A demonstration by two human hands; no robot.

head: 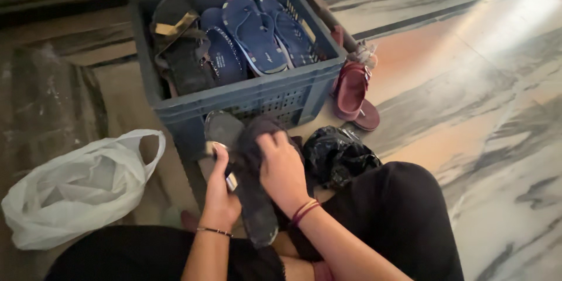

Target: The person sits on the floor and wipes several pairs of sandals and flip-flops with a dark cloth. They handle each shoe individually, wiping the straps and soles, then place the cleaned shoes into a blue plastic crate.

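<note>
Left hand [219, 190] is gripping the dark sandal [249, 181] at its 9 o'clock edge; right hand [283, 170], fingers closed on a dark cloth [257, 132], is pressing at 12 o'clock.

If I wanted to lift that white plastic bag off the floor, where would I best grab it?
Probably by its loop handle. The white plastic bag lies slumped on the floor left of the blue crate, and the handle stands up open at its upper right corner. Come from above and the right, hooking fingers through the loop; the crumpled body offers no firm hold.
</note>
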